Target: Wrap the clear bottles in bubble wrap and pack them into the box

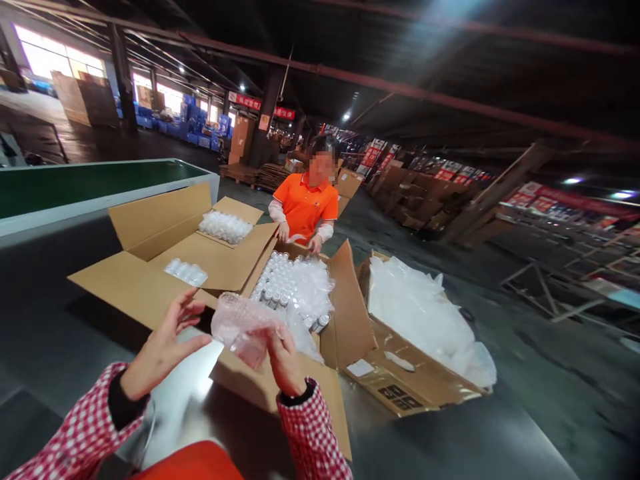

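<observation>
My right hand (284,355) grips a clear bubble-wrap bag (239,325) by its right side, just above the near flap of an open carton. To the left of the bag, my left hand (167,343) holds nothing, its fingers curved and apart. Beyond the bag, the carton (350,300) holds rows of small silver-topped bottles (273,280), partly covered by clear bubble wrap (313,283). A second open carton (150,280) on the left has wrapped clear items (226,227) inside and a row of bubble cushioning (186,272) on its flap.
At right, a large carton (400,363) overflows with white plastic bags (420,313). Across the table a co-worker in an orange shirt (307,207) has both hands at the bottle carton's far edge. A green conveyor belt (90,187) runs at the left behind the metal table (400,447).
</observation>
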A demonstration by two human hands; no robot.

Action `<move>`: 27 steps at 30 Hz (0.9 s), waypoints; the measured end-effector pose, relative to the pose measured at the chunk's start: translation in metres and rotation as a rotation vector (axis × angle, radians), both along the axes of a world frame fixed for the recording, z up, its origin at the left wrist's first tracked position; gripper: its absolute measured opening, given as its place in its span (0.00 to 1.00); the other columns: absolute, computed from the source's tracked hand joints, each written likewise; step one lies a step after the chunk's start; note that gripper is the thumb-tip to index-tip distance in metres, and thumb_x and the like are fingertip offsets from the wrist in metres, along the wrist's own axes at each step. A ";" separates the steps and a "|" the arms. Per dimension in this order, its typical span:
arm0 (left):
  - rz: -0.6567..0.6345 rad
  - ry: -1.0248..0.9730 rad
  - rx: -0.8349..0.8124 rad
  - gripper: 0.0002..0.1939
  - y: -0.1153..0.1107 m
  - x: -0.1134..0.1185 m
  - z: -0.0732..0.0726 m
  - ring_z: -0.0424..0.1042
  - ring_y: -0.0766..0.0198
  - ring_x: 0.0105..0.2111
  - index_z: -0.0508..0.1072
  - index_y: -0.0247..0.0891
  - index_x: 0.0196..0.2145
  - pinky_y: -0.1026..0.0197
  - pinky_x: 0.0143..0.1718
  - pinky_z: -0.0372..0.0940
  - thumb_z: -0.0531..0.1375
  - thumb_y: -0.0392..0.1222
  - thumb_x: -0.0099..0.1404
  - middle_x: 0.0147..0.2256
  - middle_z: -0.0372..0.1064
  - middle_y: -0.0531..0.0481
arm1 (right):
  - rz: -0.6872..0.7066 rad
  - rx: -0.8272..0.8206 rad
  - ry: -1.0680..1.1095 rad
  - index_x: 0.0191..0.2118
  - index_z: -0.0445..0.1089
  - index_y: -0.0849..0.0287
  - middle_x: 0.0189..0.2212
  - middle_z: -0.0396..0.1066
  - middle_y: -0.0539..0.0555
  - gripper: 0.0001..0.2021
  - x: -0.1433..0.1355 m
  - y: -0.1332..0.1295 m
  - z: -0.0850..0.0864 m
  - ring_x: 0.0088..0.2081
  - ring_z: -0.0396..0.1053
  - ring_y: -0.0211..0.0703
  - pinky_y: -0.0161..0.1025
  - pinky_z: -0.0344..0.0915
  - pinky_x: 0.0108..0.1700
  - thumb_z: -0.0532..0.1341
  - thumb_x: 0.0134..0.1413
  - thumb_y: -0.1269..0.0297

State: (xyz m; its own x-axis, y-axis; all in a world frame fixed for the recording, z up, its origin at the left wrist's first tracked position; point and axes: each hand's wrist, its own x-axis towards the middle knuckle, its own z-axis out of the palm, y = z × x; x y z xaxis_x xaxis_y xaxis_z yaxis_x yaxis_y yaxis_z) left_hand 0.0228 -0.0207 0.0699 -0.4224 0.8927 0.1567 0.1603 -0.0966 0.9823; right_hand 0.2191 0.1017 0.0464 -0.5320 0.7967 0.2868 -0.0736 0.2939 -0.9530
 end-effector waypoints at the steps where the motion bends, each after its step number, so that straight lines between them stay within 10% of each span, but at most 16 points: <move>1: -0.015 0.051 -0.010 0.43 0.001 -0.002 -0.006 0.57 0.54 0.58 0.46 0.42 0.61 0.50 0.58 0.55 0.64 0.48 0.54 0.58 0.57 0.39 | -0.025 0.013 0.013 0.38 0.68 0.54 0.36 0.71 0.52 0.14 -0.001 -0.001 -0.002 0.40 0.69 0.44 0.45 0.67 0.46 0.52 0.59 0.51; 4: -0.263 0.110 -0.075 0.41 0.006 -0.005 -0.016 0.53 0.49 0.61 0.56 0.40 0.59 0.49 0.59 0.52 0.66 0.48 0.50 0.60 0.55 0.39 | 0.004 -0.032 0.083 0.37 0.67 0.55 0.35 0.70 0.53 0.13 -0.008 -0.004 -0.007 0.38 0.69 0.44 0.45 0.68 0.44 0.53 0.58 0.51; 8: -0.613 -0.119 -0.107 0.20 0.009 0.000 -0.016 0.72 0.55 0.37 0.75 0.36 0.39 0.55 0.42 0.67 0.59 0.54 0.58 0.35 0.73 0.45 | -0.069 -0.073 0.100 0.44 0.64 0.57 0.40 0.71 0.58 0.15 -0.008 -0.010 -0.006 0.40 0.71 0.49 0.49 0.70 0.43 0.55 0.57 0.53; 12: -0.294 -0.488 -0.205 0.20 0.012 0.001 -0.028 0.68 0.63 0.28 0.74 0.35 0.31 0.62 0.29 0.66 0.62 0.57 0.54 0.28 0.69 0.50 | -0.409 0.427 -0.034 0.55 0.59 0.52 0.52 0.65 0.59 0.20 0.002 -0.019 0.003 0.53 0.64 0.51 0.49 0.66 0.51 0.57 0.57 0.64; 16: -0.266 -0.606 -0.169 0.21 0.018 -0.007 -0.042 0.68 0.63 0.28 0.72 0.34 0.25 0.61 0.32 0.65 0.62 0.58 0.54 0.24 0.67 0.51 | 0.151 0.993 -0.395 0.60 0.54 0.53 0.51 0.68 0.60 0.34 -0.016 -0.024 -0.004 0.52 0.65 0.58 0.53 0.66 0.51 0.64 0.47 0.60; 23: -0.069 -0.100 -0.262 0.25 0.015 -0.074 -0.033 0.69 0.57 0.33 0.71 0.36 0.30 0.57 0.36 0.67 0.52 0.63 0.60 0.30 0.71 0.47 | 0.187 0.922 -0.863 0.42 0.64 0.56 0.33 0.74 0.56 0.17 -0.075 -0.012 -0.021 0.32 0.71 0.48 0.38 0.65 0.30 0.59 0.41 0.67; 27: -0.051 0.241 -0.167 0.20 0.018 -0.115 -0.016 0.64 0.51 0.53 0.69 0.44 0.48 0.51 0.55 0.60 0.57 0.54 0.60 0.52 0.67 0.44 | 0.270 1.145 -0.917 0.30 0.64 0.56 0.26 0.71 0.51 0.08 -0.110 0.000 -0.009 0.26 0.67 0.44 0.38 0.58 0.26 0.62 0.41 0.67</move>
State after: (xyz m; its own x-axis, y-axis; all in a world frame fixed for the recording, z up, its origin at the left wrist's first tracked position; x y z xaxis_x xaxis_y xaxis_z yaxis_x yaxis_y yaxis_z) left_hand -0.0921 -0.0025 0.0543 -0.3449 0.9336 0.0969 0.3903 0.0488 0.9194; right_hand 0.1087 0.1015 0.0371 -0.9599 0.2267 0.1651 0.2355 0.9712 0.0357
